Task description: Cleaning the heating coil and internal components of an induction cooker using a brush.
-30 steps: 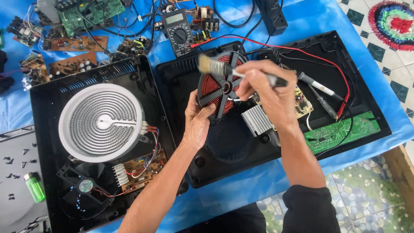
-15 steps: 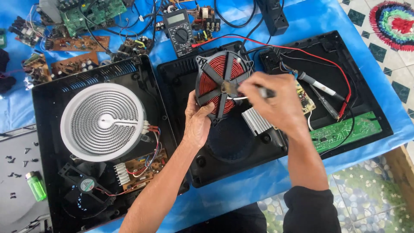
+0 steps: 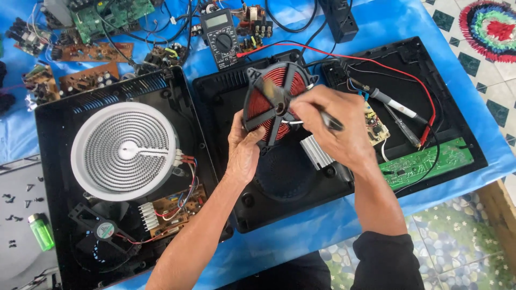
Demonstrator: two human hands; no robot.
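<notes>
An induction coil [image 3: 277, 102], copper-red in its black spoked frame, is held tilted above the middle cooker housing [image 3: 226, 177]; the left hand [image 3: 244, 153] grips its lower edge while the right hand [image 3: 336, 129] grasps a brush [image 3: 301, 110], best swept lightly.

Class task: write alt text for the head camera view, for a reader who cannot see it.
The left hand tilts up a round red copper coil in a black spoked frame while the right hand brushes it with a dark-handled brush, above an opened black cooktop casing.
</notes>
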